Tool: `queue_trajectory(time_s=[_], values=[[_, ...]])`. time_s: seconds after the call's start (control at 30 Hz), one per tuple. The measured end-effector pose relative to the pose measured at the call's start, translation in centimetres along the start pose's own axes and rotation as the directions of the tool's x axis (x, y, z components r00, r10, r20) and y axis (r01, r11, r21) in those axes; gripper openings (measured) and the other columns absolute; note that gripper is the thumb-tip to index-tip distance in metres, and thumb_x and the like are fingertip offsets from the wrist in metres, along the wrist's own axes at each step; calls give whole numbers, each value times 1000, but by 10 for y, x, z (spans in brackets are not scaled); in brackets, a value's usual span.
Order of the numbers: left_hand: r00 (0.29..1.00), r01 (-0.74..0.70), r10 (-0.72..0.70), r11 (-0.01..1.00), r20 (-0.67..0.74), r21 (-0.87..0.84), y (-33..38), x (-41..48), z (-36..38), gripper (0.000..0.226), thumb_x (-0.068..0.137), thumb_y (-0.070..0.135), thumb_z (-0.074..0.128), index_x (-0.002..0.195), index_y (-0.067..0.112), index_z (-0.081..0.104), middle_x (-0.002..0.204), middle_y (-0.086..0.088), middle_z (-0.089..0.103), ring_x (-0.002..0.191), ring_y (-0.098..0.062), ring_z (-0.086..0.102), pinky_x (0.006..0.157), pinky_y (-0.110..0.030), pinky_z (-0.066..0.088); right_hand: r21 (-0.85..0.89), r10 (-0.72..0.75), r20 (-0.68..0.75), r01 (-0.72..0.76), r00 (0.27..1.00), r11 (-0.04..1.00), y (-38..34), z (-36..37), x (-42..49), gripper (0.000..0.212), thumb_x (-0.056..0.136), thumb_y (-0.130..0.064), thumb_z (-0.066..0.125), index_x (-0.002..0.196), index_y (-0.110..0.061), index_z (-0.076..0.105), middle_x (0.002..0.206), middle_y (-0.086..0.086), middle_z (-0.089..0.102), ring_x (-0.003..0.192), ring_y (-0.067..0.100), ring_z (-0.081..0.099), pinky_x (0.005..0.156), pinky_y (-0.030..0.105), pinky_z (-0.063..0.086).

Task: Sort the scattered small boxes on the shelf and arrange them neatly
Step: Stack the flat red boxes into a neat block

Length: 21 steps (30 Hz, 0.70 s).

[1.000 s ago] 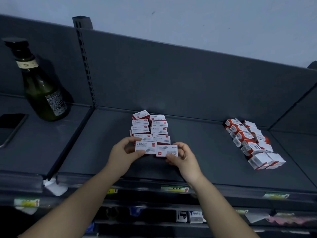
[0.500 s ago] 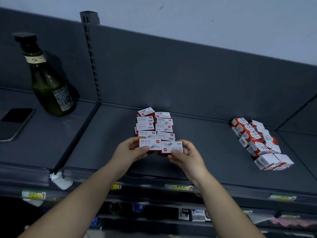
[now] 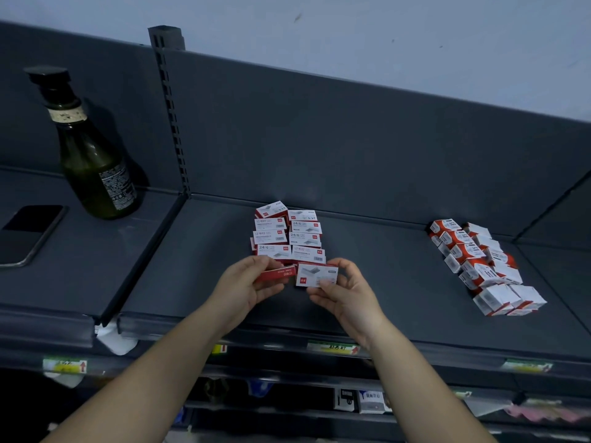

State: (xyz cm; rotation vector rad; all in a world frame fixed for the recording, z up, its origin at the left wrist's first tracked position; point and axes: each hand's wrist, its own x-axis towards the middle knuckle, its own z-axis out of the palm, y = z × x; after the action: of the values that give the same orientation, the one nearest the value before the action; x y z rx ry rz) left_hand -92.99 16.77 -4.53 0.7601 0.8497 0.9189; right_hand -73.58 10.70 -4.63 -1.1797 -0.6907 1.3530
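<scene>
Head view, centre of the frame: pinching a red-sided box (image 3: 277, 272) between the thumb and curled fingers of the left hand (image 3: 243, 286), tipped red side up, probably for rolling it flat so as to match the white faces behind.

Pinching a white-faced box (image 3: 316, 274) in the right hand (image 3: 345, 295) in the same way, fingers curled round its right end, printed face up and just beside the first box. Impossible to tell whether resting on the shelf (image 3: 383, 282) or lifted just clear of it.

Bringing both to the near end of the two rows of boxes (image 3: 287, 235), apparently as the next pair. Lying flat there side by side, running back toward the rear panel, with the rearmost left one sitting askew and likely needing a nudge.

Leaving alone, at the right of the frame and well apart, another group of boxes (image 3: 479, 263), standing in a looser slanting double line.

Ignoring a green bottle (image 3: 96, 167) and a dark phone (image 3: 28, 231) at the upper left, on the neighbouring section.
</scene>
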Motion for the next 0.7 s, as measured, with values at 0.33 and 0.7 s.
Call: queue_trajectory(time_s=[0.33, 0.7], values=[[980, -200, 191, 948, 61, 247, -9, 6, -9, 63, 91, -10, 58, 142, 22, 40, 134, 4, 54, 118, -19, 60, 84, -34, 59, 81, -20, 13, 19, 1000, 997, 0, -6, -2, 28, 90, 19, 47, 94, -6, 58, 101, 17, 71, 92, 30, 69, 87, 38, 58], [998, -45, 37, 984, 45, 171, -6, 3, -3, 37, 83, -13, 66, 113, 8, 62, 108, -7, 74, 106, -24, 69, 87, -37, 59, 193, -58, 67, 44, 996, 980, -4, -7, -5, 9, 86, 2, 57, 91, -5, 59, 104, 15, 71, 103, 32, 67, 95, 41, 54]])
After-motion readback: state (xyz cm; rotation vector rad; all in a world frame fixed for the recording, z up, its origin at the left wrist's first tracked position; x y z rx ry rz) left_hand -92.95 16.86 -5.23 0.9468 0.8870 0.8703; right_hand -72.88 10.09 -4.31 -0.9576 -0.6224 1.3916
